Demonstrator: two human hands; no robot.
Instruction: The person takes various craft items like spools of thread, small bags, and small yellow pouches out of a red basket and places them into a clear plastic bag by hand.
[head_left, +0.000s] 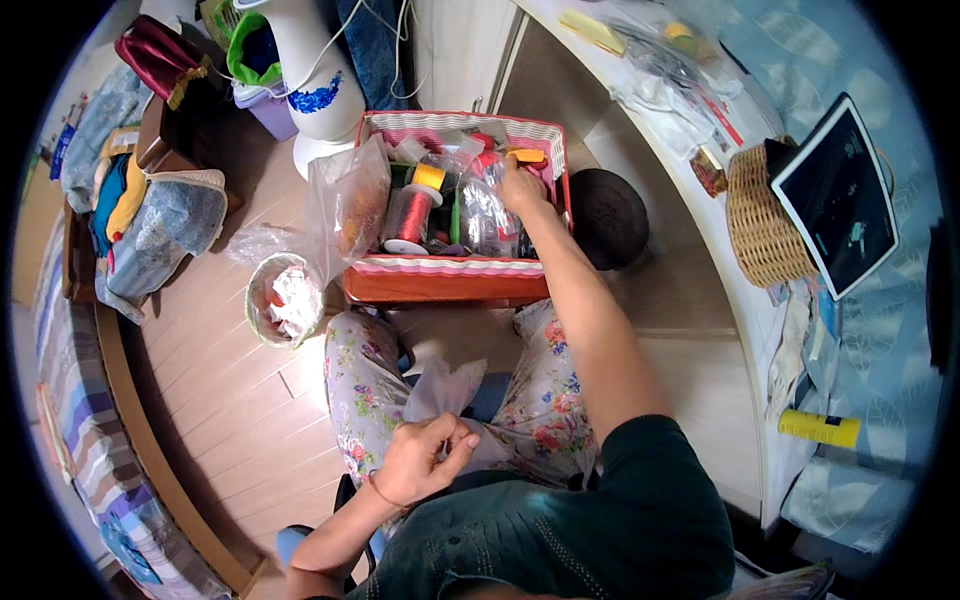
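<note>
My left hand (428, 458) is closed above my lap, with a clear plastic bag (445, 390) rising from its curled fingers. With the arm stretched forward, my right hand (522, 188) reaches into the right side of a lined basket (450, 265) with a pink and white rim. Its fingertips are among the contents and partly hidden. A yellow-orange item (528, 156) lies just beyond them. Left of this hand are a clear bag of dark items (487, 215), a spool of red thread (410, 215) and a yellow spool (428, 177). A large clear bag (350, 200) leans at the basket's left side.
A small waste bin (283, 300) with crumpled white paper stands left of the basket. A dark round stool (608, 218) is at its right. A white and blue vase (310, 75) stands behind. The desk at right holds a wicker basket (765, 215) and a tablet (840, 195).
</note>
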